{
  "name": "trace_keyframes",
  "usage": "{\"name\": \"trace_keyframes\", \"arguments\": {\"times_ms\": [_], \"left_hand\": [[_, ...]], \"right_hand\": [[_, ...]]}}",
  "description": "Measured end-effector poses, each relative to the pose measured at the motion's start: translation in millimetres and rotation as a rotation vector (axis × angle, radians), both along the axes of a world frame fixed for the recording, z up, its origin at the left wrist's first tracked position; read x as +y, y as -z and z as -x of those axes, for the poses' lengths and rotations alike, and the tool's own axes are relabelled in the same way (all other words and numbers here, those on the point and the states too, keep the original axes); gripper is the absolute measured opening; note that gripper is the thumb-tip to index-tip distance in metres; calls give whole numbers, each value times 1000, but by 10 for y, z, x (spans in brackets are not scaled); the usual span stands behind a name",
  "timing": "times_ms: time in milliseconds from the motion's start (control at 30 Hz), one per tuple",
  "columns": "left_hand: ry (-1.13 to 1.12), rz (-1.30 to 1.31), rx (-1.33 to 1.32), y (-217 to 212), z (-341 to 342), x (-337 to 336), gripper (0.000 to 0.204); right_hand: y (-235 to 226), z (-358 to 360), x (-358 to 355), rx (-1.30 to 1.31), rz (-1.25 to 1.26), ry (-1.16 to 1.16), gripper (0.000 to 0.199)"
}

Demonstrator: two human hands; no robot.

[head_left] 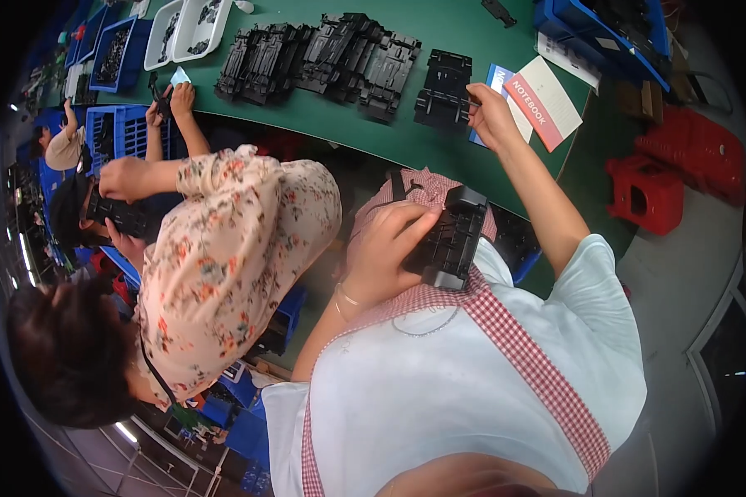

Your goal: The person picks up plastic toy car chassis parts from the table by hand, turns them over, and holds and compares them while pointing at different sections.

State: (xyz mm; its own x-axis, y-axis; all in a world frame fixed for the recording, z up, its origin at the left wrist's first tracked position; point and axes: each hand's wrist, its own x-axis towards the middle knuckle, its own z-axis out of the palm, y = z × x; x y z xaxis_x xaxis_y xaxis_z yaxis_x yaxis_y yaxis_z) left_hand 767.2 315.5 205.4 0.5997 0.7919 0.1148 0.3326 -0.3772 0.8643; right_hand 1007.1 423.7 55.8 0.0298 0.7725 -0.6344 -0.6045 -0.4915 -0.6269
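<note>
Left hand (pixel 381 257) 1st: its grip is closed pretty snug on a chunky black moulded part (pixel 454 242), thumb side up, held against the person's front, off the surface (pixel 464 25). Right hand (pixel 499 120) is out over the surface, fingers bent in nearly closed at the right edge of a flat black part (pixel 445 83). Can't tell if it's actually pinching that or just touching, tbh.

Imo the step is handling one pc while picking up or setting down another; a single frame won't say which. Next move prob calls for either a firmer pinch on that edge or a clean let-go, w/ the left keeping its pc steady.

Further out: a row of similar black chassis (pixel 389 73) sits left of the flat one, booklets (pixel 547 95) just right of it, co-worker (pixel 240 224) on the left w/ a dark part too.

Hard to see: left fingertips are mostly behind the pc, its underside's hidden, small details on the black stuff are mush, and the blue crate (pixel 601 37) top right is cut off.
</note>
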Motion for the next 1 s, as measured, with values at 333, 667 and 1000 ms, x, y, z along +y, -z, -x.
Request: {"name": "trace_keyframes", "arguments": {"times_ms": [333, 667, 1000], "left_hand": [[-59, 25, 9, 23, -256, 632, 71], [-82, 26, 21, -5, -359, 794, 68], [-78, 20, -4, -31, -445, 823, 68]], "right_hand": [[31, -163, 658, 149, 37, 15, 7], [-79, -239, 832, 134, 96, 54, 5], [-43, -360, 847, 215, 105, 56, 8]]}}
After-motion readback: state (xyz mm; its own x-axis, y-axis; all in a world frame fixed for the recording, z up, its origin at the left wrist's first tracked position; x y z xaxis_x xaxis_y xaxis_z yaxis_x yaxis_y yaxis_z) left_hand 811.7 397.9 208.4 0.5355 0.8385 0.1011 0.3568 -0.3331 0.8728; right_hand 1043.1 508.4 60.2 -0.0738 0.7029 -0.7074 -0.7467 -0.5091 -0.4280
